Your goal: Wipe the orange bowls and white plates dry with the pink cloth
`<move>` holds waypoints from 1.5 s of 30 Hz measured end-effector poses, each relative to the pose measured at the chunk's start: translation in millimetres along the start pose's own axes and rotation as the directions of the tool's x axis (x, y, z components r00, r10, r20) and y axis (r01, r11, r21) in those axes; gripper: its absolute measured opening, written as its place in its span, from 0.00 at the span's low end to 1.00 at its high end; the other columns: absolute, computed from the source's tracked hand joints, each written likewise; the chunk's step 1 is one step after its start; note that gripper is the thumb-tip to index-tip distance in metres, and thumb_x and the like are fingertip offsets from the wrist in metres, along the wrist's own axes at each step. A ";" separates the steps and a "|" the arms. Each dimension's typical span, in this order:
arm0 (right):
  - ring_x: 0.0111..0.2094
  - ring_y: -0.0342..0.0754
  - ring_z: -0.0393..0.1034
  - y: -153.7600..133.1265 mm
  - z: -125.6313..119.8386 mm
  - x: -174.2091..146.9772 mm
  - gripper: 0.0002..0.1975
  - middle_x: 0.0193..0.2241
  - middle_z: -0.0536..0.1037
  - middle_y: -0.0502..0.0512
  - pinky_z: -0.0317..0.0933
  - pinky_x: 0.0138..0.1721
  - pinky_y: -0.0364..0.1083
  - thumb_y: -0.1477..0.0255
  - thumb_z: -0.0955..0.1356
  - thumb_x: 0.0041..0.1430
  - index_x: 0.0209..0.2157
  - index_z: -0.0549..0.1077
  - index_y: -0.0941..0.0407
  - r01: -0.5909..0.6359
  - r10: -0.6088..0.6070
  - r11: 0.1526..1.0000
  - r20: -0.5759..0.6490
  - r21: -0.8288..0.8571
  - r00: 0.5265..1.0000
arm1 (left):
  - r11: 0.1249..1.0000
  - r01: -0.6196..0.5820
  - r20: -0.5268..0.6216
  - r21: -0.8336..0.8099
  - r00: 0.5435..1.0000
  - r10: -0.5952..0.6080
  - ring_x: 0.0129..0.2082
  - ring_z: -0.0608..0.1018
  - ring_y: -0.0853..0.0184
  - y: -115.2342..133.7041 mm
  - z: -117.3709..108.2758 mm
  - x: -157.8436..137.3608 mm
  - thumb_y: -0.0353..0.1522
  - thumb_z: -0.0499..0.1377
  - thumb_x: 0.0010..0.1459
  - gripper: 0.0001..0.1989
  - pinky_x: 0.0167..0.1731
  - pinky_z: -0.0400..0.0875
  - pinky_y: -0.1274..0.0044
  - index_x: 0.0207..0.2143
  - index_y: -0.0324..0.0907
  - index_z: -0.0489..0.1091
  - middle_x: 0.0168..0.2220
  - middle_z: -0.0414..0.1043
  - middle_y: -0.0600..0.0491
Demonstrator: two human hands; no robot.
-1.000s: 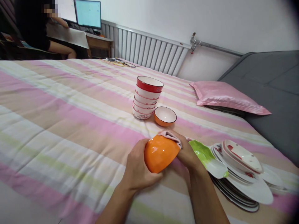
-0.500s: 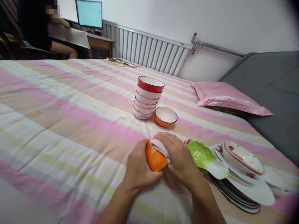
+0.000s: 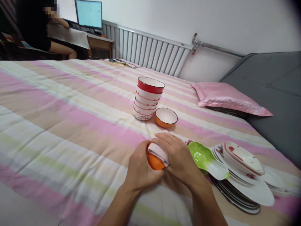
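2 hands (image 3: 139, 166) (image 3: 178, 158) hold 1 orange bowl (image 3: 154, 162) and cloth (image 3: 158, 153).

A white heater (image 3: 150, 51) is standing past the bed's (image 3: 58, 122) far edge; a gray headboard (image 3: 268, 77) is lining the right edge.

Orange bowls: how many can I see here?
2. One orange bowl is in the left hand, partly covered by cloth; the second bowl sits beside the bowl stack. Others could be hidden.

The left hand (image 3: 141, 168) grips an orange bowl (image 3: 154, 162), the right hand (image 3: 180, 158) a cloth (image 3: 158, 153) against it. From there, stacked bowls (image 3: 148, 102) stand at twelve o'clock, plates (image 3: 261, 191) at three.
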State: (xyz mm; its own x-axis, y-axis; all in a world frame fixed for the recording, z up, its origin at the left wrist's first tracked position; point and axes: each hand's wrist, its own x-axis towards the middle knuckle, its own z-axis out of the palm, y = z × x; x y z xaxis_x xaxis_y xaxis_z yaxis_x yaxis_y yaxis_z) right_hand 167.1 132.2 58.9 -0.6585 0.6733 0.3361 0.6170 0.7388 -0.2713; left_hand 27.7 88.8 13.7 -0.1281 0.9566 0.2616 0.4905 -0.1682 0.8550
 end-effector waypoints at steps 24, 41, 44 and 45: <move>0.40 0.50 0.71 52.5 27.2 4.9 0.06 0.35 0.78 0.51 0.63 0.43 0.46 0.72 0.67 0.54 0.35 0.74 0.55 -0.219 0.302 0.642 0.020 0.734 0.953 | 0.998 0.023 0.001 0.060 1.000 -0.023 0.40 0.75 0.56 -0.9 0.9 -0.2 0.35 0.63 0.38 0.31 0.38 0.70 0.67 0.47 0.43 0.60 0.42 0.71 0.48; 0.54 0.58 0.65 -6.0 13.3 6.1 0.17 0.51 0.75 0.56 0.57 0.54 0.58 0.77 0.65 0.58 0.48 0.74 0.50 0.030 -0.034 0.999 -0.093 -0.045 0.995 | 0.997 0.039 0.015 -0.060 0.999 -0.039 0.38 0.75 0.59 -0.6 -3.9 1.7 0.30 0.62 0.39 0.25 0.36 0.69 0.70 0.43 0.44 0.61 0.39 0.71 0.52; 0.52 0.56 0.67 -3.8 13.5 6.7 0.16 0.50 0.76 0.54 0.58 0.53 0.56 0.77 0.64 0.59 0.47 0.74 0.49 -0.005 0.002 1.000 -0.113 -0.026 0.994 | 0.994 0.029 0.042 -0.101 0.999 -0.025 0.45 0.75 0.57 -3.1 -0.2 0.8 0.30 0.63 0.40 0.31 0.43 0.70 0.67 0.49 0.43 0.59 0.46 0.70 0.48; 0.52 0.55 0.67 -1.6 13.1 6.7 0.16 0.49 0.76 0.54 0.58 0.53 0.55 0.77 0.64 0.59 0.47 0.74 0.49 -0.024 0.023 1.000 -0.121 -0.006 0.992 | 0.992 0.035 0.060 -0.119 0.998 -0.028 0.49 0.73 0.55 -4.7 1.5 0.1 0.31 0.64 0.40 0.35 0.46 0.69 0.65 0.53 0.43 0.57 0.50 0.69 0.46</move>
State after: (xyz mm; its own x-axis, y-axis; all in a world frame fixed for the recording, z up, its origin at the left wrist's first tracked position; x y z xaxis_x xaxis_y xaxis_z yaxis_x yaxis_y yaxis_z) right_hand 156.0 135.8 49.8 -0.5870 0.6818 0.4366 0.6354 0.7222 -0.2734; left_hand 26.7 90.1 9.0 -0.0902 0.9734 0.2105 0.3798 -0.1618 0.9108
